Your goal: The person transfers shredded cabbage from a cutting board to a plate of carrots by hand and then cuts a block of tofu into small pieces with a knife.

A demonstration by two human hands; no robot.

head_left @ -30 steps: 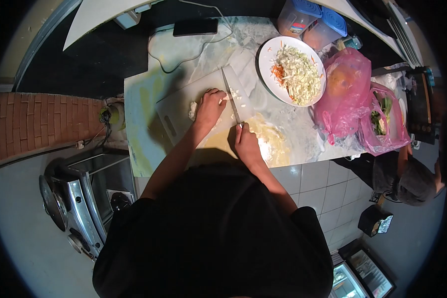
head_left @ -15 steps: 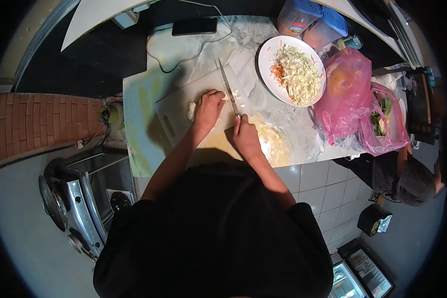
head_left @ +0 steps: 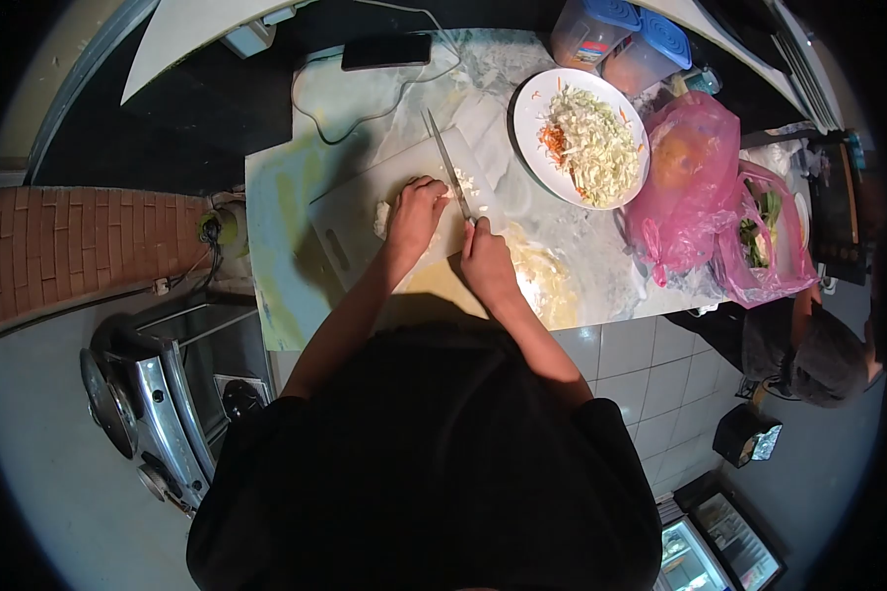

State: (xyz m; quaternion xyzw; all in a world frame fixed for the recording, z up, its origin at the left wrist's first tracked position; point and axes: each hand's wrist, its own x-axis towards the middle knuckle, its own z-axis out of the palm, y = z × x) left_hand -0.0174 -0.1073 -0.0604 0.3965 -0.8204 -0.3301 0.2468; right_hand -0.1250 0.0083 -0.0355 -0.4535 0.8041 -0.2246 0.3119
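My right hand (head_left: 488, 258) is closed around the handle of a kitchen knife (head_left: 447, 163), whose long blade points away from me over the white cutting board (head_left: 365, 192). Curled fingers of my left hand (head_left: 418, 212) press down on a pale, whitish vegetable (head_left: 381, 217), mostly hidden under the hand. Its exact kind cannot be made out. The blade lies just right of my left fingertips. Small chopped white bits (head_left: 465, 180) are scattered on the board by the blade.
A white plate (head_left: 528, 148) holds shredded pale vegetable and orange shreds. Pink plastic bags (head_left: 695, 148), one with greens, lie at right, behind them lidded containers (head_left: 648, 64). A phone (head_left: 386, 52) and cable (head_left: 365, 120) lie at the back. Another person (head_left: 823, 360) is at far right.
The knife and my right hand have shifted slightly away from me and to the left. My left hand holds almost the same place.
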